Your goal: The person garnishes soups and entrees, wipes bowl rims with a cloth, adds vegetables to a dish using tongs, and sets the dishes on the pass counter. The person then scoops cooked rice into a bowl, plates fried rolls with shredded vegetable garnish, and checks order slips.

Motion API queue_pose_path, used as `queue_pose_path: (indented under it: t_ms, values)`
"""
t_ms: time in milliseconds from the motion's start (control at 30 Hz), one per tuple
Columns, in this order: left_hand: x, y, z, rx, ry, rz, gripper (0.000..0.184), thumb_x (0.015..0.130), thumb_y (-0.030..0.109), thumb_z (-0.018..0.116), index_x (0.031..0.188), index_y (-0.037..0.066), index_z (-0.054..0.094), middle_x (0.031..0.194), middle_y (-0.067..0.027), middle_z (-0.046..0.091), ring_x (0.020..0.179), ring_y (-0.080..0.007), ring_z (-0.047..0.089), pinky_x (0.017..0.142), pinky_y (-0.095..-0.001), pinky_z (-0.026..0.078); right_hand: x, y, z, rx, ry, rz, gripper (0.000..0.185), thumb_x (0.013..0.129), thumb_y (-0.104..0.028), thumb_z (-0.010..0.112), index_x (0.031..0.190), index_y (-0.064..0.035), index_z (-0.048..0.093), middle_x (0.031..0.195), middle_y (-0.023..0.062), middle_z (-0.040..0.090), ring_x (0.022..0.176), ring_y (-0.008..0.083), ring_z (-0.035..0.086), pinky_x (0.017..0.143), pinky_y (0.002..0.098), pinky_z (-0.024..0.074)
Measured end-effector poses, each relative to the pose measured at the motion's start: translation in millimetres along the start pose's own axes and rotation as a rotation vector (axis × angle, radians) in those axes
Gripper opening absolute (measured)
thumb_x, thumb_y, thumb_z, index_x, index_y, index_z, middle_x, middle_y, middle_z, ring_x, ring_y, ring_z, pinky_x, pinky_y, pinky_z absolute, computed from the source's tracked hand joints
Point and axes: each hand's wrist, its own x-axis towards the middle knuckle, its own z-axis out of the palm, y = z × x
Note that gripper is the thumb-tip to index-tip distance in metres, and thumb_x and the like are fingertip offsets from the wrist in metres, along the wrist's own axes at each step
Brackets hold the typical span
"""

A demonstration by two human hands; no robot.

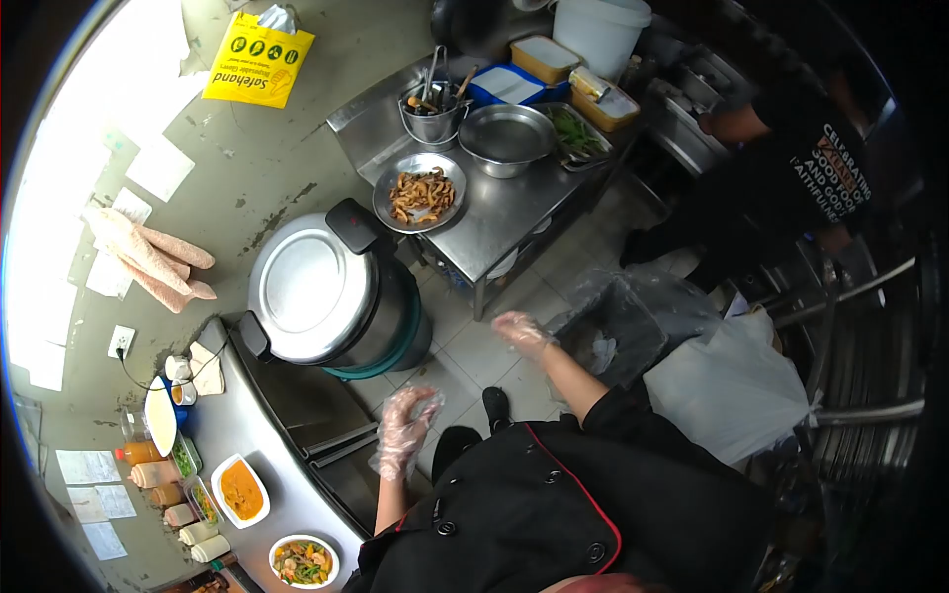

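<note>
My left hand [405,432], in a clear plastic glove, is held over the floor beside the steel counter. Its fingers are loosely curved with a gap to the thumb, and nothing shows in it. My right hand [523,334], gloved the same way, reaches out above the floor tiles near the leg of the steel table [504,222]. Its fingers are extended and hold nothing. The large round cooker [308,287] with a shiny lid stands ahead of my left hand. A lined black bin [605,331] is to the right of my right hand.
The table holds a plate of browned strips [422,196], a pan [507,135] and a utensil bucket [433,124]. On the left counter [282,474] are a curry bowl [240,491], a stir-fry bowl [303,562] and sauce bottles [153,474]. A person [781,168] stands at upper right.
</note>
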Motion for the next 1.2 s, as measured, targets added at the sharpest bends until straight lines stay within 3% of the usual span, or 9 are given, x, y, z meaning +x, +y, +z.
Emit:
queue_pose_path:
  t_ms: [100,200,300,633,767,900,1033,1167,1200]
  values:
    - [-16.9,-41.8,-0.5,-0.045,0.081,-0.194,0.021,0.07,0.002,0.073,0.09,0.004,0.066,0.09,-0.0079,0.066,0.086,-0.0208,0.062,0.079,-0.0325,0.048,0.4,-34.1,-28.5,0.32,0.112,0.073,0.028,0.084,-0.031,0.065,0.102,-0.0113,0.057,0.09,0.0008,0.058,0.073,0.0078,0.055,0.056,0.024,0.0458]
    - [-28.7,-58.6,-1.5,-0.117,0.229,-0.317,0.014,0.076,0.004,0.071,0.088,0.003,0.065,0.085,-0.0065,0.065,0.079,-0.0143,0.061,0.073,-0.0264,0.048,27.6,-42.0,-54.0,0.443,0.094,0.033,0.026,0.084,-0.029,0.065,0.099,-0.0088,0.057,0.087,0.0013,0.059,0.069,0.0073,0.056,0.055,0.0219,0.0452]
    - [-28.0,-79.8,-4.4,-0.311,0.266,-0.677,0.012,0.078,0.007,0.07,0.087,0.002,0.064,0.079,-0.0056,0.064,0.077,-0.0131,0.06,0.071,-0.0252,0.047,50.3,-49.4,-72.6,0.538,0.176,-0.06,0.021,0.084,-0.021,0.065,0.099,-0.0082,0.057,0.085,0.0019,0.059,0.064,0.0066,0.054,0.054,0.0197,0.0442]
    - [92.9,-72.7,-19.8,-0.333,0.198,-0.416,0.007,0.085,0.005,0.061,0.091,0.003,0.064,0.073,0.0018,0.06,0.065,-0.0037,0.051,0.059,-0.0201,0.041,109.6,-102.3,-207.0,0.816,0.747,-0.279,0.018,0.085,-0.023,0.065,0.088,-0.0081,0.056,0.073,0.0031,0.058,0.059,0.0098,0.054,0.051,0.0227,0.0459]
    - [133.2,-54.3,-25.5,-0.204,0.095,-0.442,0.009,0.084,0.006,0.062,0.093,0.002,0.063,0.076,0.0003,0.061,0.068,-0.0051,0.053,0.061,-0.0207,0.042,161.5,-140.4,-278.1,0.673,0.787,-0.083,0.029,0.087,-0.032,0.062,0.089,-0.003,0.059,0.071,0.0049,0.056,0.059,0.0124,0.052,0.052,0.0253,0.0479]
    - [167.1,-44.5,-21.1,-0.122,0.077,-0.367,0.011,0.083,0.006,0.063,0.093,0.002,0.063,0.077,-0.0004,0.061,0.069,-0.0064,0.054,0.063,-0.0209,0.044,209.1,-147.7,-320.4,0.403,0.781,0.092,0.03,0.084,-0.025,0.066,0.091,0.0027,0.056,0.078,0.0098,0.058,0.062,0.0167,0.056,0.049,0.0267,0.0466]
    - [187.1,-27.4,-5.2,-0.191,0.172,-0.469,0.009,0.085,0.007,0.062,0.092,0.002,0.063,0.077,0.0005,0.061,0.068,-0.0054,0.053,0.062,-0.0196,0.043,219.3,-140.3,-359.9,-1.01,0.842,-0.094,0.027,0.086,-0.015,0.056,0.103,0.0057,0.056,0.095,0.0166,0.059,0.07,0.0256,0.06,0.055,0.0333,0.0499]
    - [197.1,-31.3,32.6,-0.341,0.207,-0.449,0.008,0.086,0.007,0.061,0.092,0.003,0.062,0.077,0.0017,0.06,0.069,-0.0048,0.053,0.063,-0.0198,0.043,209.4,-116.6,-387.1,-0.075,0.915,-0.214,0.046,0.085,-0.034,0.056,0.111,0.0045,0.058,0.13,0.0201,0.045,0.104,0.0307,0.054,0.085,0.0371,0.0443]
    - [203.1,-23.3,41.7,-0.359,0.186,-0.446,0.007,0.086,0.007,0.061,0.092,0.003,0.062,0.077,0.0017,0.06,0.069,-0.0049,0.053,0.063,-0.0199,0.043,173.4,-147.0,-370.1,0.021,0.899,-0.234,0.04,0.088,-0.028,0.052,0.112,0.0046,0.056,0.128,0.0192,0.044,0.096,0.0277,0.057,0.076,0.0344,0.0476]
